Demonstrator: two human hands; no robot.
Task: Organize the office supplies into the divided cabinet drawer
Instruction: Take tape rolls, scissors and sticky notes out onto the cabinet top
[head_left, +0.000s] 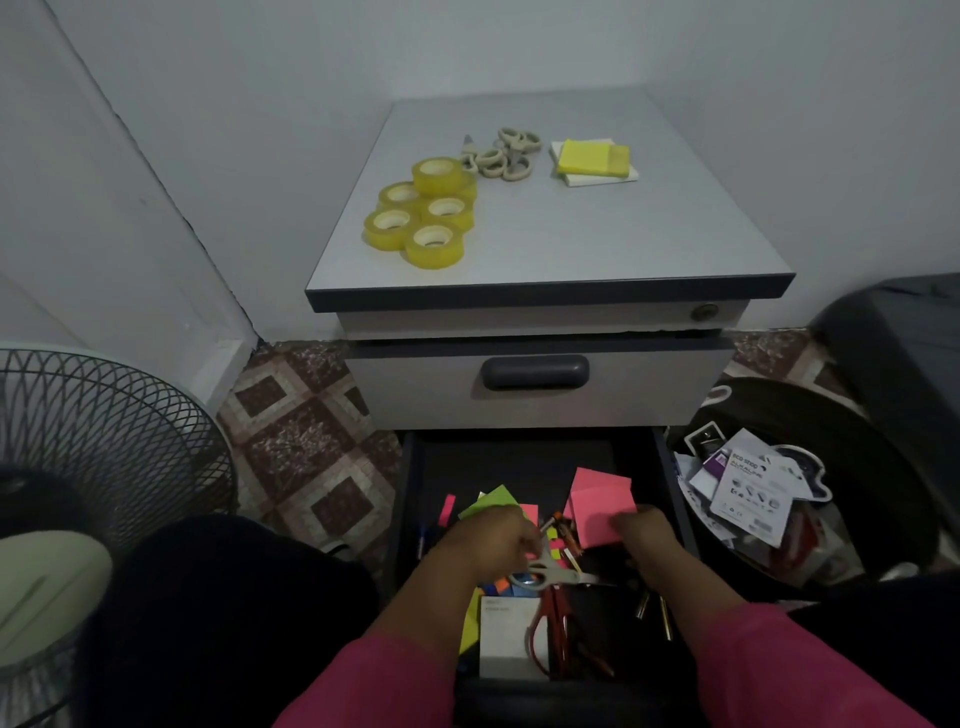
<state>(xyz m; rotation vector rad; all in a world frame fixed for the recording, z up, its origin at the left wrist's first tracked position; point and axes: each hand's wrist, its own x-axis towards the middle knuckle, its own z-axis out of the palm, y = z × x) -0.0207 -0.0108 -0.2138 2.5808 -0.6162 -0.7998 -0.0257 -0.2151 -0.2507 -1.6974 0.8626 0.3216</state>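
Both your hands are down in the open dark bottom drawer (410, 499). Your left hand (491, 540) is curled over pale-handled scissors (545, 574); your right hand (647, 532) pinches a pink sticky-note pad (602, 501). Farther off, five yellow tape rolls (423, 210) cluster near the grey cabinet top's (571, 239) left edge.

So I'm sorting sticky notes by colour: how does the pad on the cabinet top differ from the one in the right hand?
The pad on the cabinet top is yellow and lies flat, untouched; the pad in the right hand is pink and tilted over the open drawer. Both are squarish paper pads.
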